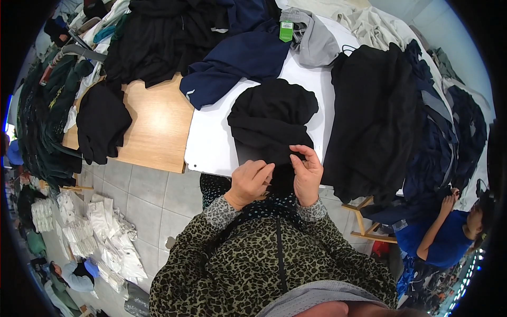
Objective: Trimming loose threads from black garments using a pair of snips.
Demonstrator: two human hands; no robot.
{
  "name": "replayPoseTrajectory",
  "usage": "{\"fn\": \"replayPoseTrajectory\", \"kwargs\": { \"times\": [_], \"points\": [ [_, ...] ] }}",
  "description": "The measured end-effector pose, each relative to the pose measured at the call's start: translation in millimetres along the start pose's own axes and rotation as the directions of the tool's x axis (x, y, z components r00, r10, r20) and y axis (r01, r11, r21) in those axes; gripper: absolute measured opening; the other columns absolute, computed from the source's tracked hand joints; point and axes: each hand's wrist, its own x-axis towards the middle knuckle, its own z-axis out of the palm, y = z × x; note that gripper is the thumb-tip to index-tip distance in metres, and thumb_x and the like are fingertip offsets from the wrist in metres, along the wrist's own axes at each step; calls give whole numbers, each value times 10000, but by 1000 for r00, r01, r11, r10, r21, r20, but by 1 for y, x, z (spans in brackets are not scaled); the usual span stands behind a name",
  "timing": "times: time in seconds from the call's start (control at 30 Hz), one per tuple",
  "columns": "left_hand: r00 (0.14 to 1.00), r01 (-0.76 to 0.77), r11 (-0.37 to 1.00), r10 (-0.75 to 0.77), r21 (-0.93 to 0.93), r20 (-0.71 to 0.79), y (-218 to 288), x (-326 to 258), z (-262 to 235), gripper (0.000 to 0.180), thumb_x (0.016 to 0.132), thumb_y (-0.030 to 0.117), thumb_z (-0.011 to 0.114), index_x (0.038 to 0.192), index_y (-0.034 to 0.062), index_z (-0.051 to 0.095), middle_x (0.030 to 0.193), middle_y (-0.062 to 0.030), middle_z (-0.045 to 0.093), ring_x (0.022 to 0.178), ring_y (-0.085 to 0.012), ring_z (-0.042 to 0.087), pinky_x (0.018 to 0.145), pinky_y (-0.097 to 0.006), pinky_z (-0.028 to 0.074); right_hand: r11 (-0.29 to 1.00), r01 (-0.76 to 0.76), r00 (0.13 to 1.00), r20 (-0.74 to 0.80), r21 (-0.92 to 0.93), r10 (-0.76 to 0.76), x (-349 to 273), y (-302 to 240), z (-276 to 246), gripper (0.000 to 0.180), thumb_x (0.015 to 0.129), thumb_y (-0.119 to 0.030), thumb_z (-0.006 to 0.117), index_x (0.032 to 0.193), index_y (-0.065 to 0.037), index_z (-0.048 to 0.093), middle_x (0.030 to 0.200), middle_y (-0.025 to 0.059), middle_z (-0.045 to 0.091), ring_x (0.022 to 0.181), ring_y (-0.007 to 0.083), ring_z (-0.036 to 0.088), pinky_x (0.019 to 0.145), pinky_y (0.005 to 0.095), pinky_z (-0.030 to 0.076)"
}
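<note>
Grey tiles (145,182) covered the floor, with white folded goods (113,238) stacked on it at left. On the surface (156,127), of light wood, a white board (211,140) lay beneath a bunched black garment (272,113), located directly ahead of the person at the near edge. Both hands were over the garment's near end: the left hand (247,182) with its fingers curled inward, the right hand (308,171) with thumb and index finger bent toward each other, tips close. Whether either set of fingers gripped cloth could not be determined. A large black pile (372,116) lay to the right, a navy garment (237,58) and a grey garment (319,45) bearing a green tag (285,31) lay beyond, and a smaller black bundle (102,121) lay at left.
</note>
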Motion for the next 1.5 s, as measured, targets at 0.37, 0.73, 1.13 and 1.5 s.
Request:
{"fn": "replayPoseTrajectory", "kwargs": {
  "times": [0.37, 0.73, 1.13, 1.5],
  "points": [
    [246, 856, -228, -610, -464, 754, -1, 31, -1, 134, 868, 158, 652, 903, 41, 597, 668, 54, 493, 521, -8, 398, 428, -171, 283, 962, -167, 986, 31, 218, 165, -5, 2, 1, 310, 835, 60, 596, 1132, 4, 531, 1079, 88, 599, 828, 88, 568, 709, 182, 456],
    [437, 816, -31, -619, -577, 653, 5, 33, 6, 145, 854, 132, 663, 851, 9, 587, 721, 53, 546, 628, -19, 458, 542, -180, 366, 998, 37, 985, -172, 43, -29, -8, -4, 6, 169, 826, 52, 627, 982, 1, 585, 949, 64, 639, 819, 85, 585, 697, 195, 461],
    [881, 473, 798, -443, -373, 168, 13, 4, 23, 422, 688, 73, 768, 991, 48, 476, 1004, -110, 541, 691, -225, 612, 564, -301, 501, 946, -156, 972, -125, 284, 198, 0, -8, 3, 202, 840, 55, 599, 1020, -30, 569, 993, 50, 623, 728, 48, 532, 599, 168, 412],
    [951, 305, 904, -308, -300, 39, 13, 8, 11, 270, 700, -52, 672, 942, 21, 577, 882, -110, 598, 578, -217, 598, 502, -289, 490, 935, -192, 969, -91, 297, 228, 0, -9, 3, 297, 820, 77, 606, 1090, -30, 544, 1064, 69, 587, 836, 88, 560, 708, 198, 466]
  ]
}}
